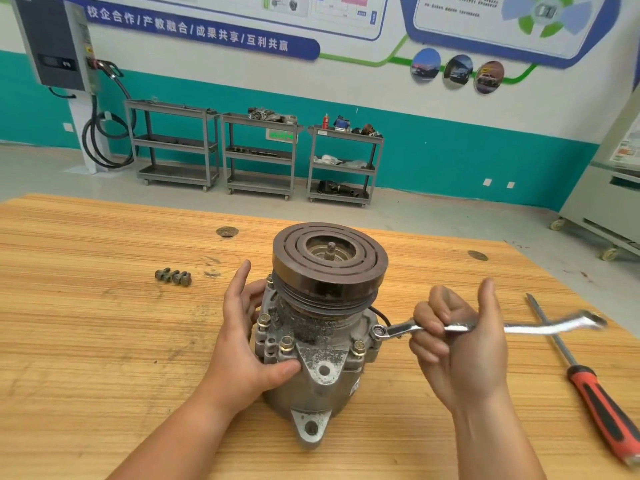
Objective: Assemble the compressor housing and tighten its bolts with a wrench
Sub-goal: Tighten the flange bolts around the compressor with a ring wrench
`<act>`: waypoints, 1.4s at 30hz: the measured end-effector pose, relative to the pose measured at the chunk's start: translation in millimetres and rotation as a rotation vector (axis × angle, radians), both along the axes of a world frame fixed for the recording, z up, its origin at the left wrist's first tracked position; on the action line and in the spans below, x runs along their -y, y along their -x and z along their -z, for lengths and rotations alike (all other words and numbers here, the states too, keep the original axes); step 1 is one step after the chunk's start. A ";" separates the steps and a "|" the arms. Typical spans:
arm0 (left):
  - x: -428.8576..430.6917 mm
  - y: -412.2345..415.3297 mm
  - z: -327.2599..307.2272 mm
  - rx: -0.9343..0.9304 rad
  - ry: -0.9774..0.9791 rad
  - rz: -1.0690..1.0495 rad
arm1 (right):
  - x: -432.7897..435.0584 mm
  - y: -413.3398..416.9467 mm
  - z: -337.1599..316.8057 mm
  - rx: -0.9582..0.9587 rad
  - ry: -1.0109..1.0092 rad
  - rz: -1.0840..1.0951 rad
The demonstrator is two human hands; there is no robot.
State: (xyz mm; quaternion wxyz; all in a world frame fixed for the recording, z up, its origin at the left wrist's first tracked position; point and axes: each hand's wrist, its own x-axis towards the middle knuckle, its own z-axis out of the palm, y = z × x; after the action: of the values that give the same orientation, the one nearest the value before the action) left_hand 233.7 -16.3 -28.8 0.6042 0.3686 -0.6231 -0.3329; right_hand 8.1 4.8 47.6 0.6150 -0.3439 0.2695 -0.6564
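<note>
A grey compressor housing (322, 382) stands upright on the wooden table (104, 323), with a dark grooved pulley (329, 261) on top. Several bolts sit in its flange, such as a brass-coloured bolt (286, 342) at the front. My left hand (242, 327) wraps the housing's left side, thumb across the front. My right hand (457, 344) grips a shiny wrench (540, 328) by its middle. The wrench's ring end (379, 330) sits on a bolt at the housing's right side, and its far end is blurred.
Two loose bolts (173, 276) lie on the table to the left. A screwdriver with a red and black handle (602, 407) lies at the right, near the table's edge. Grey shelf carts (259, 154) and a white cabinet (609, 202) stand beyond the table.
</note>
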 end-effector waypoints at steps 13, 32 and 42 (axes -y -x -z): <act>0.6 0.6 1.0 -0.004 -0.002 0.002 | -59.8 -70.5 22.6 -0.262 0.199 0.492; -0.7 -0.6 -0.4 0.037 -0.001 -0.009 | 38.2 14.1 -11.2 0.065 0.040 -0.283; 0.5 -1.1 -1.4 0.035 0.000 0.018 | 74.5 7.5 8.2 0.182 0.037 -0.833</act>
State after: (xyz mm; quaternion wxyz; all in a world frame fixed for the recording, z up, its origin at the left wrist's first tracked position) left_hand 234.8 -16.7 -27.5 0.5901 0.3685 -0.6370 -0.3318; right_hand 0.6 -69.7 39.3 0.8425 -0.3753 0.0403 -0.3844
